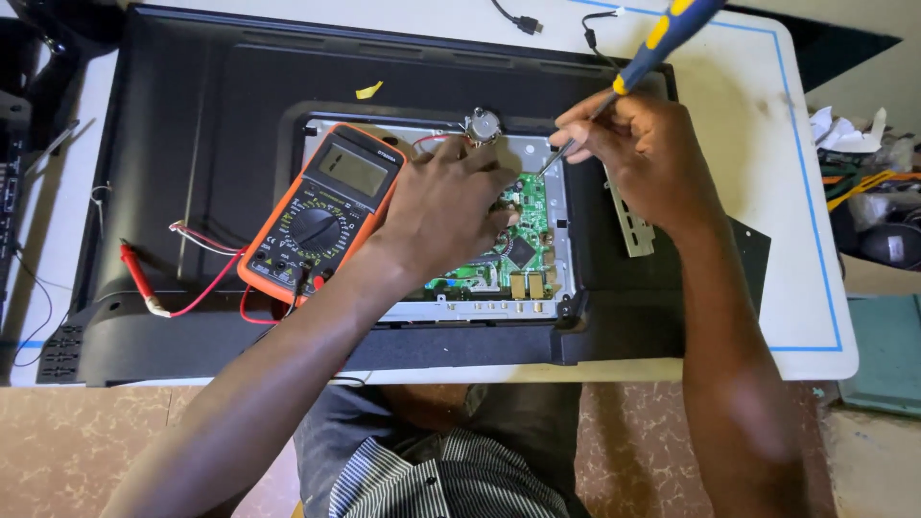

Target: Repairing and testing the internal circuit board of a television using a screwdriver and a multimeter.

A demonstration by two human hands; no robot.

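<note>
The black panel (pixel 221 144) lies face-down, its green board (pixel 526 206) partly hidden under the left hand (pixel 446 206), which rests flat, holding nothing I can see. The right hand (pixel 638 153) pinches the screwdriver (pixel 652 43), which slants from upper right, handle cut off, down-left to the board; its tip is hard to make out.

The green circuit board (pixel 526 206) is hemmed in: an orange-cased multimeter (pixel 324 211) blocks its left, the left hand (pixel 446 206) covers its middle, the right hand (pixel 638 153) with a blue-and-yellow screwdriver (pixel 657 43) crowds its upper right; the black plastic back panel (pixel 211 115) lies open at upper left
</note>
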